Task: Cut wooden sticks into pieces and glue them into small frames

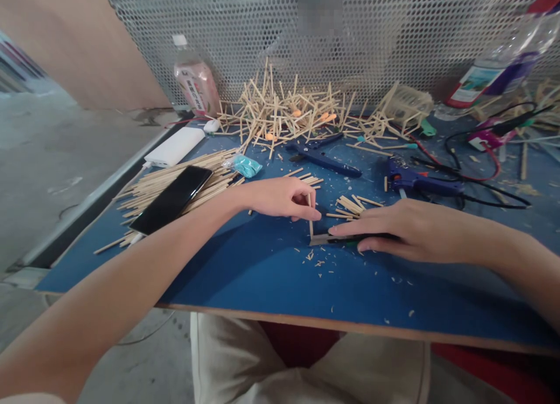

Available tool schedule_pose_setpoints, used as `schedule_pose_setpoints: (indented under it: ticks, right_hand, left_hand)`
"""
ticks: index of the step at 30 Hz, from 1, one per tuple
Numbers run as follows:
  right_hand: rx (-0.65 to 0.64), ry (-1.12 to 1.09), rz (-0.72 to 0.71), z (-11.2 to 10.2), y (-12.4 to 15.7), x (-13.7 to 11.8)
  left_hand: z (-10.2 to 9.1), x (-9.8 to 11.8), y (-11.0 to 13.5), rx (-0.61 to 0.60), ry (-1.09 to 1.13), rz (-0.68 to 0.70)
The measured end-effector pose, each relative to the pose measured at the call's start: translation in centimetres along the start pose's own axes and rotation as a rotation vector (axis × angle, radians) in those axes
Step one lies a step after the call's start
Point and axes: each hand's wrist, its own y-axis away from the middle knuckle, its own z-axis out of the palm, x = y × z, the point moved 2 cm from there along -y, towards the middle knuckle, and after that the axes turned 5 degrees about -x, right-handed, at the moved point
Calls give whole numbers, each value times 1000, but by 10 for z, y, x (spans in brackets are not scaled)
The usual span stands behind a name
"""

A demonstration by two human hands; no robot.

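Observation:
Between the thumb and fingers of my left hand (pixel 291 198) is a thin wooden stick (pixel 311 228), its lower end down at the blue tabletop. My right hand (pixel 405 229) is closed round a utility knife (pixel 326 239), mostly hidden under the palm. The knife's blade lies across the lower end of the stick. Small wood shavings (pixel 318 263) are scattered just in front of the blade. A bunch of short cut sticks (pixel 350 206) lies beyond my right fingers, and more sticks (pixel 310 179) lie behind my left hand.
Long sticks lie at left under a black phone (pixel 171 200), near a white power bank (pixel 175 146). Blue pliers (pixel 326 158) and a blue glue gun (pixel 422 182) with cables lie behind my hands. A heap of sticks (pixel 280 112) and bottles (pixel 196 83) stand against the perforated metal panel (pixel 245 25).

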Motion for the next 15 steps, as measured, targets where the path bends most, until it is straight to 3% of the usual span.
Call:
schedule_pose_setpoints:
  ticks: [15]
  right_hand:
    - [17,279,24,2,0,-5]
  left_hand:
    - [0,-7,-2,-67,20,1]
